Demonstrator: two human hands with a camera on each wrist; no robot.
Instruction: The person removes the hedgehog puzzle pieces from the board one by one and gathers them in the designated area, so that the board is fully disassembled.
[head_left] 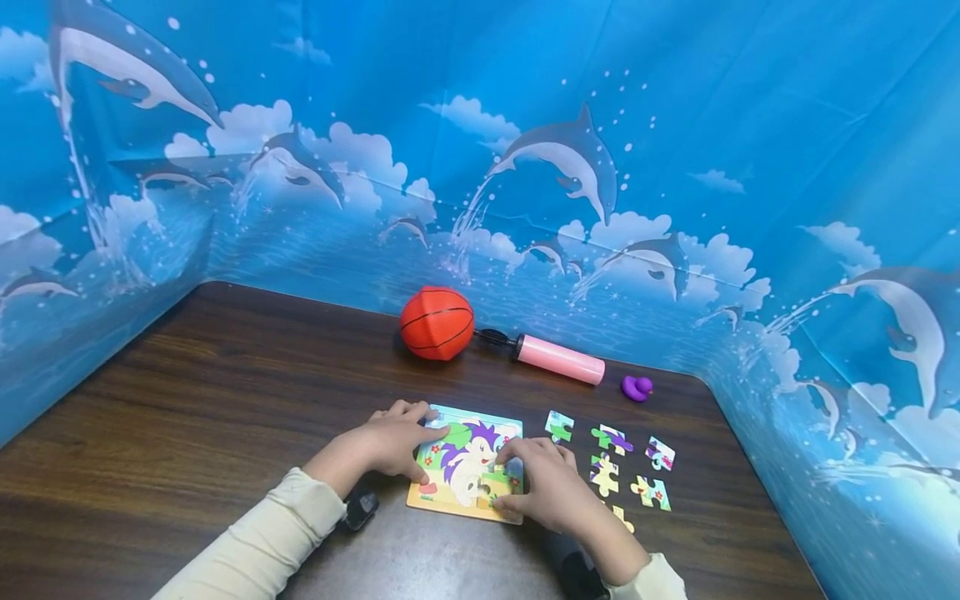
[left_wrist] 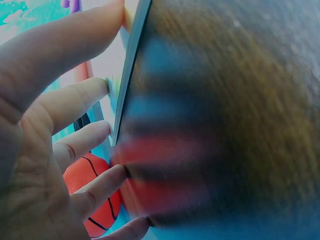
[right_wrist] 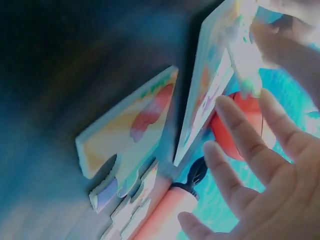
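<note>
A jigsaw board (head_left: 462,509) with a purple-haired cartoon animal lies between the two hands on the dark wooden table. My left hand (head_left: 392,442) spreads its fingers along the board's left side, with thumb and fingertips at the edge. In the left wrist view, the thumb (left_wrist: 65,45) touches the border. Over the right part of the board, my right hand (head_left: 546,482) pinches a puzzle piece (right_wrist: 245,60) between thumb and index finger, tilted up from the picture. The other right fingers are stretched out. Part of the picture's right side is hidden under this hand.
Several loose puzzle pieces (head_left: 604,475) lie to the right of the board. Behind are a red ball (head_left: 437,323) with black lines, a pink hand pump (head_left: 561,359) and a purple toy duck (head_left: 637,388). A blue dolphin-print curtain (head_left: 360,200) encloses the table.
</note>
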